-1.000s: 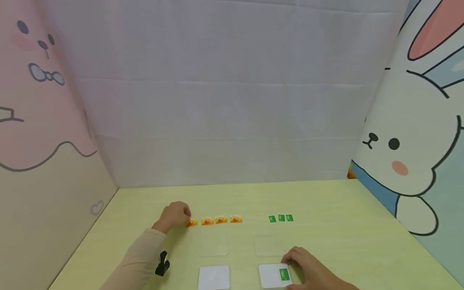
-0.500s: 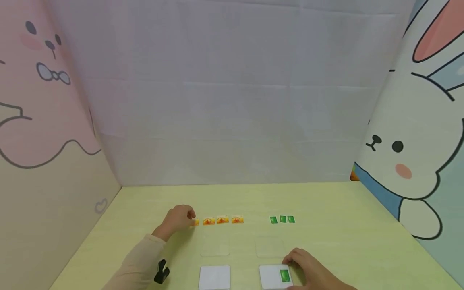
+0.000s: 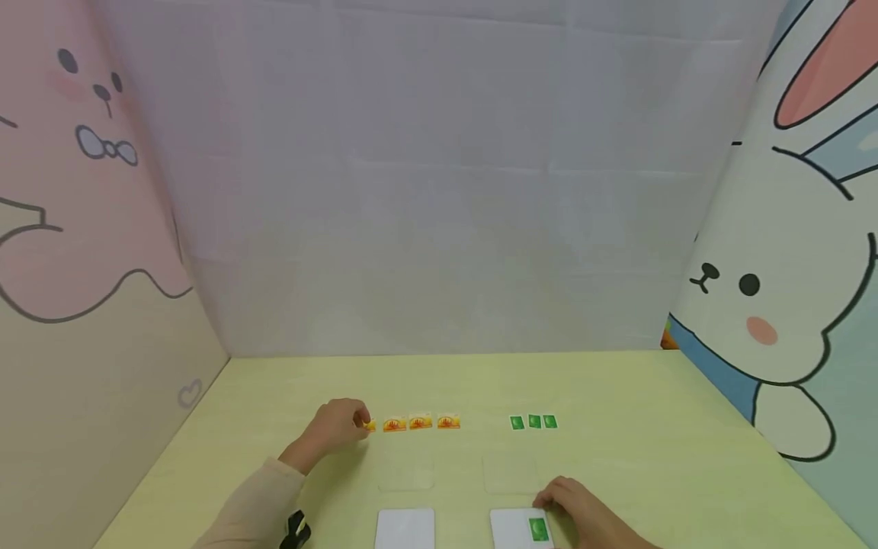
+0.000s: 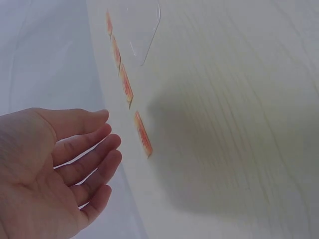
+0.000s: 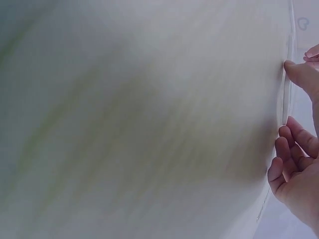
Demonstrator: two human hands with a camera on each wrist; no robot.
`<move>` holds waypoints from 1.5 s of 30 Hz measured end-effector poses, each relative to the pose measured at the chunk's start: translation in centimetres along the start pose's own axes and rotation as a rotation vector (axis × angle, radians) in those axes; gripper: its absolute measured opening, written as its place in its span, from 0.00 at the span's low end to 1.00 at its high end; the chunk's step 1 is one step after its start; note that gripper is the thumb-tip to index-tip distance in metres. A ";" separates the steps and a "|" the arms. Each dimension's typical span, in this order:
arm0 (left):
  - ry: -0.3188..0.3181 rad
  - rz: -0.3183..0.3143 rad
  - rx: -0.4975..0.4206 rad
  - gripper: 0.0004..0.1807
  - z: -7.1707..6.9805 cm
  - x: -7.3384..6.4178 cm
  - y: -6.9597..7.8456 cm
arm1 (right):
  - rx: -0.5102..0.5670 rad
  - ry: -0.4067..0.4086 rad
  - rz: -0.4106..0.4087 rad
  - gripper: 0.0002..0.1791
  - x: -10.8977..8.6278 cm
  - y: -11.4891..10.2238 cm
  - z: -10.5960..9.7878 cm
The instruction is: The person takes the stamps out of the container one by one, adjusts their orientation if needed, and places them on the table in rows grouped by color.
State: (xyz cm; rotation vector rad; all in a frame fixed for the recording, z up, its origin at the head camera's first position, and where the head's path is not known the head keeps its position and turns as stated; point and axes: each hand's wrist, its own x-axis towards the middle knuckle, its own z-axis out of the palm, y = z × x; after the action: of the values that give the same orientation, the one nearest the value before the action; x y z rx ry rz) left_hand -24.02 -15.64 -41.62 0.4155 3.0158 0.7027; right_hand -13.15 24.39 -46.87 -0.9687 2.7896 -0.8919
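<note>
In the head view my left hand (image 3: 332, 427) is at the left end of a row of several small orange-and-yellow cards, partly covering the leftmost one (image 3: 371, 426). The left wrist view shows its fingers loosely bent with nothing held, beside the nearest orange card (image 4: 143, 134). My right hand (image 3: 583, 512) is at the front, at the right edge of a white card stack (image 3: 509, 528) that has a green picture (image 3: 538, 529) on top. Its thumb and index finger hold the stack's edges between them in the right wrist view, where the stack (image 5: 285, 99) appears edge-on.
Left of the held stack lies another white stack (image 3: 405, 528). Behind the two stacks are two faint clear squares, one on the left (image 3: 406, 473) and one on the right (image 3: 511, 473). Three small green cards (image 3: 534, 422) lie farther back, right of the orange row.
My left hand has shifted slightly right and now hides more of the leftmost orange card. The right hand stays at the stack. The head view has tilted a little.
</note>
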 end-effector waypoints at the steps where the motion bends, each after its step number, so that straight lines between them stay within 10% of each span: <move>1: 0.000 0.002 0.001 0.06 0.0 -0.1 0.0 | 0.007 -0.006 0.009 0.30 0.0 0.0 0.0; 45: -0.052 0.243 -0.109 0.12 2.4 -4.4 3.7 | 0.059 -0.048 0.024 0.25 0.2 0.0 -0.4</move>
State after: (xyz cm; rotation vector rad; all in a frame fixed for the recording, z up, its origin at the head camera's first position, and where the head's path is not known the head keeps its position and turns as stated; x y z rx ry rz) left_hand -18.67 -12.56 -42.30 0.7915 2.8893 0.8501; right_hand -13.37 24.48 -46.46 -0.9330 2.7132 -0.9291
